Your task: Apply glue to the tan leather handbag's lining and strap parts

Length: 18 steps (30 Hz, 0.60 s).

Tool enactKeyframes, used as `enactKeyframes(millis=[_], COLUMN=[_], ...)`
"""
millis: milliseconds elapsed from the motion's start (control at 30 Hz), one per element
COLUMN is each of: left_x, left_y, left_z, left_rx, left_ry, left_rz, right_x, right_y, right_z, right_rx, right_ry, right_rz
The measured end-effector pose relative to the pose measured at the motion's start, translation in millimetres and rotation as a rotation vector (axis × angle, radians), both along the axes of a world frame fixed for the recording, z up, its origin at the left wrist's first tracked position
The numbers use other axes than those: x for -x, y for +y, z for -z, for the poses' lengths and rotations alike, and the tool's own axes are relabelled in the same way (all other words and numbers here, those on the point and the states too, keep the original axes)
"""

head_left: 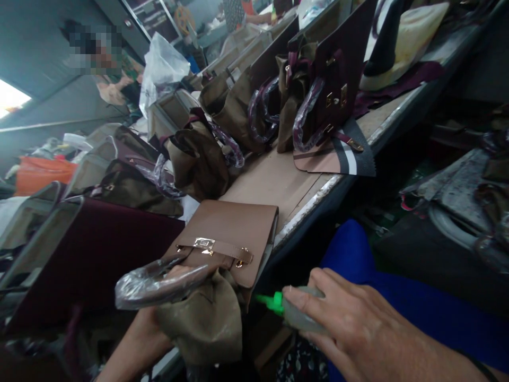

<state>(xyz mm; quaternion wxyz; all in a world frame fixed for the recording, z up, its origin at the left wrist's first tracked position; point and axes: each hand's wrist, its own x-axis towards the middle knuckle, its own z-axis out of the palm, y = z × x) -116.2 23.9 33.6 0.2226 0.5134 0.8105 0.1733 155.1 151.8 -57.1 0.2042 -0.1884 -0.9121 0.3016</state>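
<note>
bright blue legwear point(421, 302) | dark, pale-flecked clothing point(302, 363) | thin dark right-wrist band point(479, 365) | forearms point(409, 342) bare

Right hand point(350, 318) grips squeeze bottle point(304, 307), green nozzle point(275, 302) pointing left, tip near tan handbag point(234, 220). Left hand point(149, 323) at tan handbag, partly hidden by plastic-wrapped handle point(137, 292). Maroon handbag point(107, 254) left, striped panel point(338, 156) on workbench point(274, 178), far side.

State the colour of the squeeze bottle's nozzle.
The nozzle is bright green, seen best in the head view.
</note>
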Motion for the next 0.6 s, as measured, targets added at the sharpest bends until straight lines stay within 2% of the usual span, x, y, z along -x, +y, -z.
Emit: enactKeyframes(millis=[100, 200, 300, 467, 600], left_x=[-5, -6, -7, -13, -15], left_y=[5, 6, 6, 10, 12], left_z=[-4.3, -4.6, -4.1, -7.2, -8.5], left_rx=[-0.013, 0.026, -0.003, -0.048, -0.015], left_ry=[-0.037, -0.04, -0.022, -0.045, -0.051], left_rz=[-0.004, 0.009, 0.029, 0.074, 0.098], right_x=[2, 0, -2, 0, -1], right_y=[3, -3, -9, -9, -12], right_z=[-1.1, -7.8, -14.8, -11.5, -8.6], right_rx=[-0.064, -0.127, -0.175, -0.181, -0.285], right_ry=[0.02, 0.066, 0.096, 0.123, 0.099], right_rz=[0.059, -0.004, -0.087, -0.034, -0.184])
